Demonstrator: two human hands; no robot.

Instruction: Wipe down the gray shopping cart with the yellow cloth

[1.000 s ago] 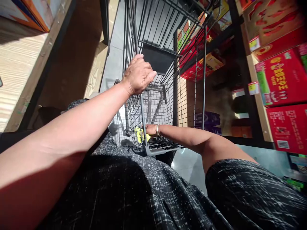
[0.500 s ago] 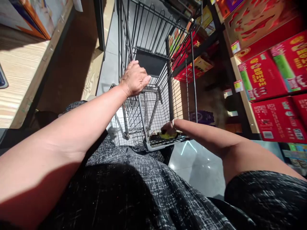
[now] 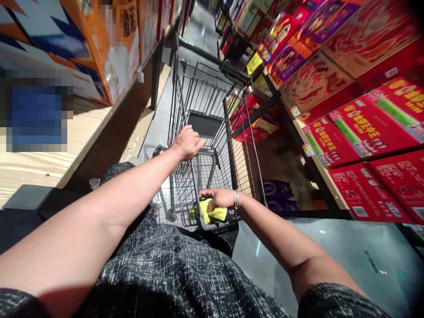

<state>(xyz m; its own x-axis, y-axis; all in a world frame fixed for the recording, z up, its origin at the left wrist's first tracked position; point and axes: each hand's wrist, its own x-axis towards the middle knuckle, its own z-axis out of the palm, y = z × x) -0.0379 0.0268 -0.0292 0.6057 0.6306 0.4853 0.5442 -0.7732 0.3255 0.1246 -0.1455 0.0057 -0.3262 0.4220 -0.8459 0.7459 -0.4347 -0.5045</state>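
A grey wire shopping cart [image 3: 208, 110] stands in front of me in a store aisle. My left hand [image 3: 187, 142] is closed over the cart's near top rail. My right hand [image 3: 217, 197], with a bracelet at the wrist, presses a yellow cloth [image 3: 210, 214] against the cart's lower near frame, fingers curled over it. A dark flat panel [image 3: 204, 124] lies inside the basket.
Shelves of red boxes [image 3: 351, 128] line the right side, with purple packs [image 3: 280, 191] low down. A wooden shelf [image 3: 49, 163] with orange and blue boxes [image 3: 99, 48] runs along the left. The glossy floor [image 3: 318, 247] stretches to the right.
The view has tilted up, showing more of the aisle. My right hand slid the yellow cloth along the cart's lower frame to the right and back. My left hand stayed on the rail.
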